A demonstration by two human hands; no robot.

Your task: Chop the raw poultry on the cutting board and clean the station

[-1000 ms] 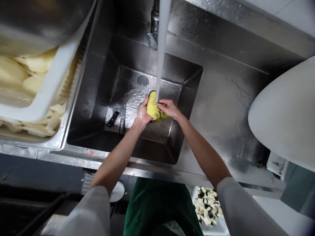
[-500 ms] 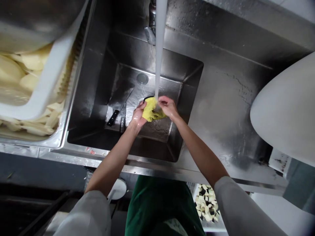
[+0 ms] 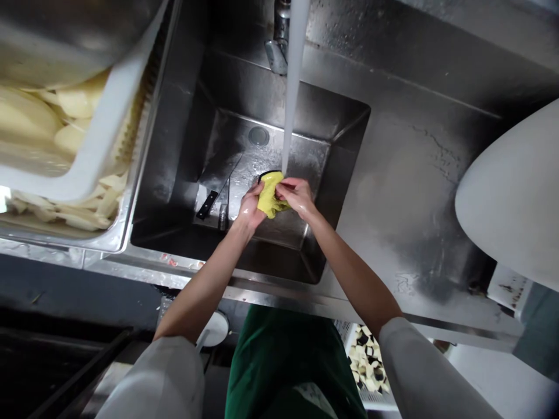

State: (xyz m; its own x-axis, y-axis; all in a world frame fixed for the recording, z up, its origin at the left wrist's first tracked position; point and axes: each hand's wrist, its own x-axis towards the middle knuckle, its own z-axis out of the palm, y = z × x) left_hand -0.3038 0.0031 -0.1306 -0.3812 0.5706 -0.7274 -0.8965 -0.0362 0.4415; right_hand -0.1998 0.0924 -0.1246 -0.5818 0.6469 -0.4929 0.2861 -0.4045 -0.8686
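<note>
Both my hands hold a wet yellow cloth (image 3: pixel 268 195) over the steel sink (image 3: pixel 183 157). My left hand (image 3: pixel 250 208) is closed on the cloth's left side. My right hand (image 3: pixel 297 196) is closed on its right side, fingers pinching the fabric. A stream of water (image 3: pixel 293 87) falls from the tap (image 3: pixel 279 35) onto the top of the cloth. The cloth is bunched up between the two hands.
A knife with a black handle (image 3: pixel 207 205) lies on the sink bottom left of my hands, near the drain (image 3: pixel 258 135). A white basket (image 3: pixel 94 145) of pale cut vegetables stands at the left. A large white rounded object (image 3: pixel 510 203) sits right. Diced eggplant (image 3: pixel 365 361) is in a crate below the counter.
My hands have kept working the cloth under the stream, squeezing it into a tighter bunch. The view has shifted slightly; hands remain in the same place over the sink.
</note>
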